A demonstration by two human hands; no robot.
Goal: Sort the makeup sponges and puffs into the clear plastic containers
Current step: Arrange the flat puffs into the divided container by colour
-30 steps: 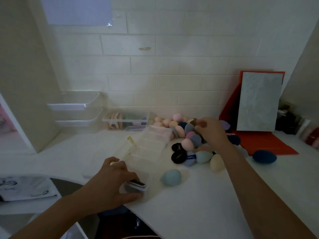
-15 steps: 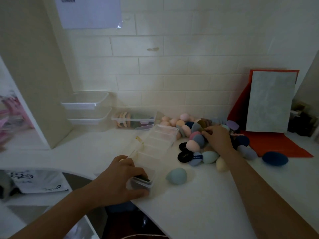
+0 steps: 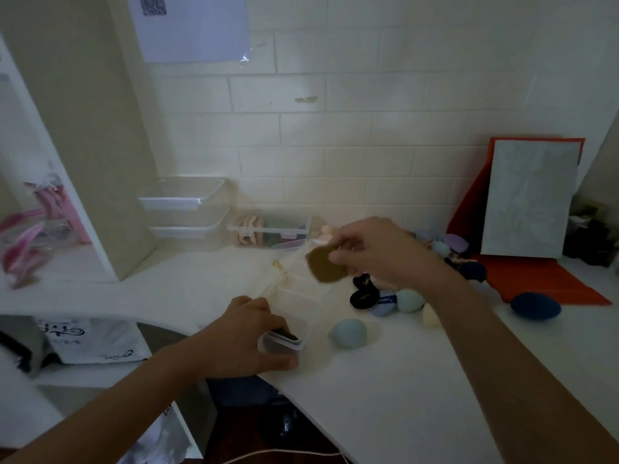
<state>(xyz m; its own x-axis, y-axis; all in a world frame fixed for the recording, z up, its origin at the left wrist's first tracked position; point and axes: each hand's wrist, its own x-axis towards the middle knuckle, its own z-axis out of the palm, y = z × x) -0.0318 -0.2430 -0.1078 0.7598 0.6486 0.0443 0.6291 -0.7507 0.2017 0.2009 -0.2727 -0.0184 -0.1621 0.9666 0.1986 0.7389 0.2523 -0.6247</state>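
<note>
While left hand [image 3: 248, 333] grips clear container [image 3: 299, 294] | right hand [image 3: 378, 249] pinches olive puff [image 3: 323, 265]

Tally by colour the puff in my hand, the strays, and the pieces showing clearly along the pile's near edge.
Olive puff, in the right hand: 1
Black puffs: 2
Blue puff: 1
Pale blue-green sponges: 2
Cream sponge: 1
Navy sponge: 1
Total: 8

A home vanity or storage corner, it seems: a white countertop [image 3: 385, 380] against a painted brick wall [image 3: 368, 128], stacked clear plastic containers [image 3: 182, 212] along its back edge, and a heap of coloured makeup sponges [image 3: 408, 300] near them.
</note>
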